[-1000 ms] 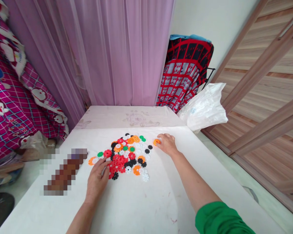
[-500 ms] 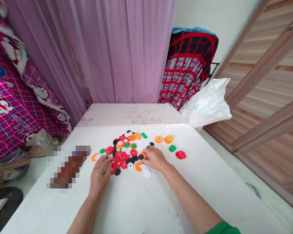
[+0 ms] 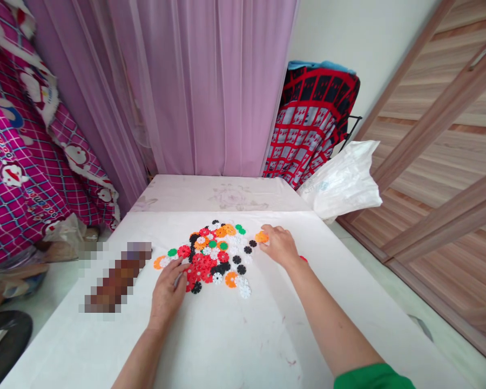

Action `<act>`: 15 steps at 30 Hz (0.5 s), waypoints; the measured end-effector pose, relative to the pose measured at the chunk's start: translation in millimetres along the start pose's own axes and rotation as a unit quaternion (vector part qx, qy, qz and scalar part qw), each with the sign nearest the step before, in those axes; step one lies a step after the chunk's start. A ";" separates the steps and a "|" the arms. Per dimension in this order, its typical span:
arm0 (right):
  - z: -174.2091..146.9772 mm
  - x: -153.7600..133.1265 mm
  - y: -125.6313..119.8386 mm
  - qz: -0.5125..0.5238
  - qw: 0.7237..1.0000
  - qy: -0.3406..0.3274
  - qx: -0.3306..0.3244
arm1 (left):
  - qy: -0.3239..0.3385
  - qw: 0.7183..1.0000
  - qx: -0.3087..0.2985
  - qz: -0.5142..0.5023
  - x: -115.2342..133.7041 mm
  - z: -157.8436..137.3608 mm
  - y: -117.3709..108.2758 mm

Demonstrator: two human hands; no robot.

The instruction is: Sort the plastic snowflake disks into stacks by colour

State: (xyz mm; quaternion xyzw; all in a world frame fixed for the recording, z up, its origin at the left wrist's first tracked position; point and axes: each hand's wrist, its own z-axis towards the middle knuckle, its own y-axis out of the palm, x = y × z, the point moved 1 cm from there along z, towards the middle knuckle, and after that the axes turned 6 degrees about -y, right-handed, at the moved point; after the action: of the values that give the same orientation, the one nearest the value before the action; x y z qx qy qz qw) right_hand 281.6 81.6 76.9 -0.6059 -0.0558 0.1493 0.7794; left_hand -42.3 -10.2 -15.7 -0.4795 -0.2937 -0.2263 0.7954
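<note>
Pinching an orange disc point(image 3: 261, 237) beside the pile point(image 3: 202, 265) on the desk point(image 3: 227, 346), the right hand point(image 3: 281, 246) should find it light, stiff, best held by its rim; the left hand point(image 3: 168, 294), fingers loosely apart, adjoins the pile.

The right hand point(image 3: 281, 246) partly covers an orange disc point(image 3: 261, 237), the right forearm point(image 3: 327, 320) mostly hides a red piece point(image 3: 303, 259), pixelation masks a left-side object point(image 3: 119, 278), and the near edge crops a green sleeve point(image 3: 372, 377).
</note>
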 end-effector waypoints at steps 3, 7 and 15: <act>10.4 28.0 2.9 0.025 0.998 0.048 0.023 | 0.001 1.000 -0.002 -0.003 0.8 0.5 -0.4; 19.1 43.3 9.6 0.042 0.998 0.047 0.007 | 0.001 1.000 -0.004 0.000 1.2 1.0 -1.6; 22.0 42.2 22.5 0.034 0.999 0.003 -0.008 | -0.008 1.000 -0.004 0.002 0.5 0.5 -0.9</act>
State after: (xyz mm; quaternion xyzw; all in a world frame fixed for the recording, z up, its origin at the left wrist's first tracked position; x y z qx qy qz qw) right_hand 312.0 119.6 57.1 -0.6140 -0.0339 0.1736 0.7692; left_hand -42.7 -10.1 -14.6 -0.4848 -0.2984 -0.2216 0.7917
